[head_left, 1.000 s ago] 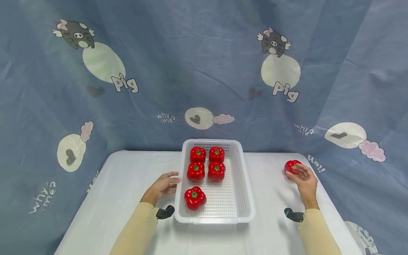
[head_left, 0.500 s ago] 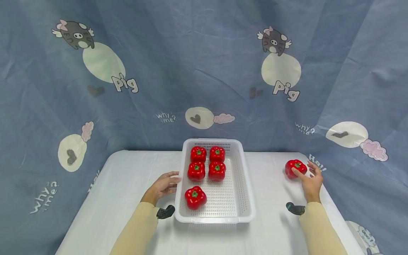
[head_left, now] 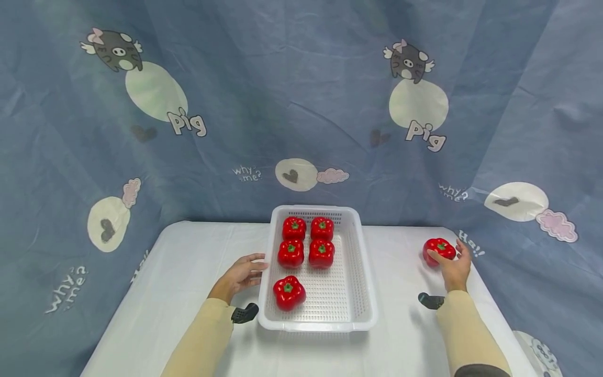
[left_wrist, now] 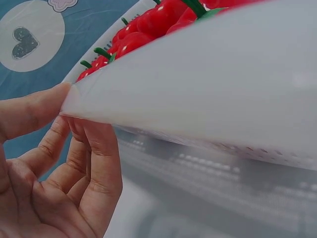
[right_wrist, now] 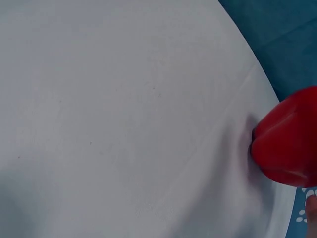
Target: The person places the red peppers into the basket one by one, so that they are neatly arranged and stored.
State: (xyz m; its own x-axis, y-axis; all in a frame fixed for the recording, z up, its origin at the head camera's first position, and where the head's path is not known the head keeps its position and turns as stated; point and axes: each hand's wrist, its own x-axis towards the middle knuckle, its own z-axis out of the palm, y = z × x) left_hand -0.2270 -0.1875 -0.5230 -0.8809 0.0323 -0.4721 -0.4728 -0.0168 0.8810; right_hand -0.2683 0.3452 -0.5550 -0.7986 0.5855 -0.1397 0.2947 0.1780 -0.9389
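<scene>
A white plastic basket stands in the middle of the table and holds several red bell peppers. My left hand grips its left rim; in the left wrist view the thumb lies on top, the fingers curled beneath. Near the far right corner of the table, another red bell pepper sits alone. Around it is my right hand, thumb across its front and fingers spread along its right side. A fingertip shows a small gap from that pepper in the right wrist view.
A white table carries everything, with its rounded far right corner close to the lone pepper. Behind it hangs a blue cloth printed with pigs. Inside the basket, the peppers stand mostly along the left half.
My right hand has shifted from above the lone pepper to its right side; its fingers spread, then drew closer to it. The left hand and basket have stayed put.
</scene>
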